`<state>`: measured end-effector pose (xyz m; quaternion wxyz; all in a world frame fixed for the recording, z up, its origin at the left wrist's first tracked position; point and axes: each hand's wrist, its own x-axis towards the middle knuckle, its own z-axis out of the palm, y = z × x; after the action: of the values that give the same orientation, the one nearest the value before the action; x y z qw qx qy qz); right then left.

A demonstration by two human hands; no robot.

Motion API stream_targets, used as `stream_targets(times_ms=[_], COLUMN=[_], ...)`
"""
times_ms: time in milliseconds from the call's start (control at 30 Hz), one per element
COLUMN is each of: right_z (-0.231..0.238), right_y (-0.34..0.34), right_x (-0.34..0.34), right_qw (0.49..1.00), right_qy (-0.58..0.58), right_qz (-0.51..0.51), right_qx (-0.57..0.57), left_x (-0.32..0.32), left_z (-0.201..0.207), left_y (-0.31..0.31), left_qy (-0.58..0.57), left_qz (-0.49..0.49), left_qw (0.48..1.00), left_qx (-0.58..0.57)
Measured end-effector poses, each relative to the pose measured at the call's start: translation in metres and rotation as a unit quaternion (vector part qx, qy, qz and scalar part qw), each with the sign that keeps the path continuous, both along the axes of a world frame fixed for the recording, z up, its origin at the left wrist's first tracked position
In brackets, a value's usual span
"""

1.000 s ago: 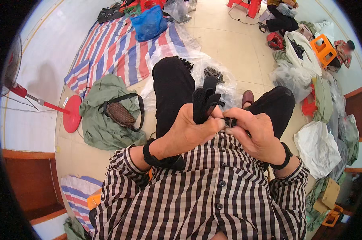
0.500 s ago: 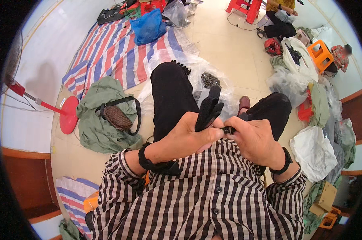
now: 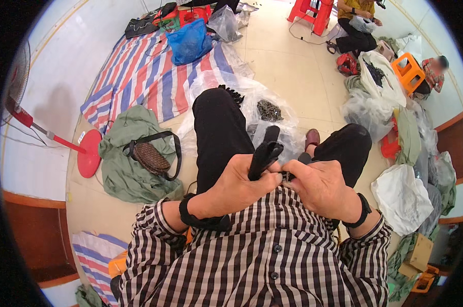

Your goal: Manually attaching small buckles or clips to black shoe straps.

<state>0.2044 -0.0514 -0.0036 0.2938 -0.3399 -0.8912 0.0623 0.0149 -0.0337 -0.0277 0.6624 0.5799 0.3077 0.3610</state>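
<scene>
A bundle of black strips (image 3: 264,152) is standing upright, fanning slightly above the left hand's (image 3: 239,184) closed grip, its lower end touching the right hand's (image 3: 321,187) fingertips.

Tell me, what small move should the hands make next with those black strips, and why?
Probably the right hand should keep working its fingertips at the base of the black strips. The left hand grips the bunch upright above the lap, and the right hand pinches something small and dark where the two hands meet, so the fiddly work looks unfinished there.

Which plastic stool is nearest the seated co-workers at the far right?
The orange stool, beside the right-edge person; the red stools stand farther left, at the top.
</scene>
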Motion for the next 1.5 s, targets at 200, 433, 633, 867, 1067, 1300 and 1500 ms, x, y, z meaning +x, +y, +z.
stream_targets(times_ms=[200,433,633,867,1067,1300,1500], right_z=[-0.005,0.013,0.011,-0.002,0.002,-0.002,0.0], right_y=[-0.002,0.003,0.016,0.022,0.022,0.018,0.016], right_x=[0.0,0.015,0.015,0.017,0.015,0.011,0.012], right_qw=[1.0,0.974,0.957,0.96,0.951,0.953,0.948], right_qy=[-0.003,-0.011,0.064,0.111,0.102,0.108,0.083], right_qz=[-0.019,-0.004,0.022,0.07,0.095,0.064,0.026], right_qx=[0.017,-0.225,-0.281,-0.247,-0.277,-0.277,-0.305], left_x=[0.007,0.005,0.001,0.002,0.002,0.004,0.004], left_z=[-0.008,-0.017,-0.012,-0.018,-0.016,-0.014,-0.018], left_y=[0.004,0.004,0.006,0.003,0.003,0.006,0.006], left_qy=[0.038,0.061,0.071,0.059,0.078,0.092,0.093], left_qz=[0.041,0.034,0.023,0.025,0.037,0.071,0.031], left_qw=[0.989,0.978,0.983,0.986,0.969,0.948,0.962], left_qx=[0.138,0.197,0.168,0.151,0.231,0.295,0.255])
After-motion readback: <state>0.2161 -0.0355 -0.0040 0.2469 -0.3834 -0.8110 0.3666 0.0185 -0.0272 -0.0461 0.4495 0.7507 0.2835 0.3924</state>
